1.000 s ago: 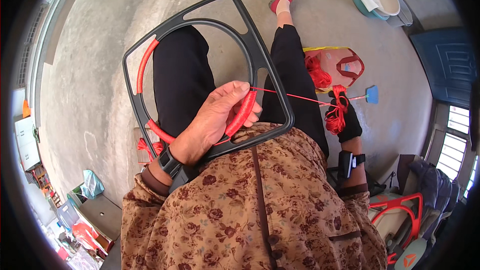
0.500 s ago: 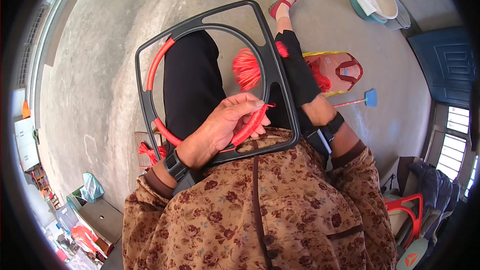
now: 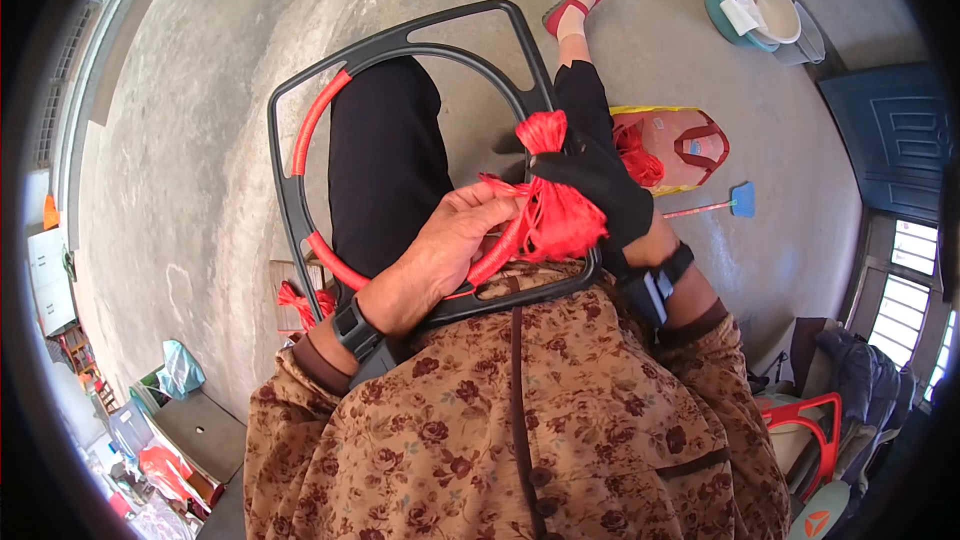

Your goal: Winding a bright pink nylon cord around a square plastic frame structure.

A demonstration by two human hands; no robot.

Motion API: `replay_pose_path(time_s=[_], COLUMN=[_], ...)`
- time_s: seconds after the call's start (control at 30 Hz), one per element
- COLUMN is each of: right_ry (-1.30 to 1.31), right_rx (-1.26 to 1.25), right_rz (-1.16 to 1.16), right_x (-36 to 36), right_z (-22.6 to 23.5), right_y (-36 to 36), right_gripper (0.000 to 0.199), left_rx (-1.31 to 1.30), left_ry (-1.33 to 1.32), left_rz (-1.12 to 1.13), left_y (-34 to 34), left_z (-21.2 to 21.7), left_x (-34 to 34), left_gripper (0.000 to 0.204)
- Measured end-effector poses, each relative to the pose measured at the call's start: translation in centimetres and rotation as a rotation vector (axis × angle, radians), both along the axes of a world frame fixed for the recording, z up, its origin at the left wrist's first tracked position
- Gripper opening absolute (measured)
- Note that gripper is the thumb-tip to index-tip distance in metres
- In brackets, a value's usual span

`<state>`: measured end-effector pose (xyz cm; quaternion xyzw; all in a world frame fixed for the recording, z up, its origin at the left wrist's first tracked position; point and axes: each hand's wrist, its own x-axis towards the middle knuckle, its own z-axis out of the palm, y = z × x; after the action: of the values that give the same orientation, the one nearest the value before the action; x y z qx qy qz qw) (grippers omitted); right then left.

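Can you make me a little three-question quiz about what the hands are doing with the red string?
1. True or false: the right hand wears a black glove.
2. What does the left hand press against? A) the blue door B) the red-wrapped ring of the dark grey frame C) the teal basin
3. Fill in: the gloved hand grips a bundle of red ____.

Key
1. True.
2. B. The bare fingers lie on the wrapped lower part of the ring, which rests on the person's lap.
3. Cord. It fans out between the two hands.
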<state>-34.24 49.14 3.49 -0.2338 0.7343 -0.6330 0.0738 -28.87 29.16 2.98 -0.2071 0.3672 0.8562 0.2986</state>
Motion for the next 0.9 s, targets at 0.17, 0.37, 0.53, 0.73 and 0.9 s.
replay_pose_path(time_s=[0.17,0.37,0.53,0.73,0.9], right_ry=[-0.001,-0.670,-1.115,-1.052,-0.862], right_rx=[0.332,-0.004,-0.676,-0.587,-0.375], right_rz=[-0.048,0.115,-0.207,-0.560,-0.495], right_x=[1.9,5.3,5.6,5.1,3.1], right_z=[1.1,0.0,-2.6,-6.0,-7.0], right_y=[1.0,3.0,8.0,15.2,14.2], right_gripper=[0.028,0.033,0.037,0.038,0.031], left_rx=[-0.042,0.008,-0.022,0.027,0.014], left_ry=[-0.005,0.044,0.038,0.014,0.007], left_rz=[-0.044,-0.096,-0.118,-0.096,-0.064], left_y=[-0.2,-0.3,-0.5,-0.8,-0.5], left_z=[0.4,1.0,1.2,1.2,1.5], left_x=[-0.1,-0.1,-0.1,-0.2,-0.5], left_gripper=[0.010,0.015,0.017,0.020,0.017])
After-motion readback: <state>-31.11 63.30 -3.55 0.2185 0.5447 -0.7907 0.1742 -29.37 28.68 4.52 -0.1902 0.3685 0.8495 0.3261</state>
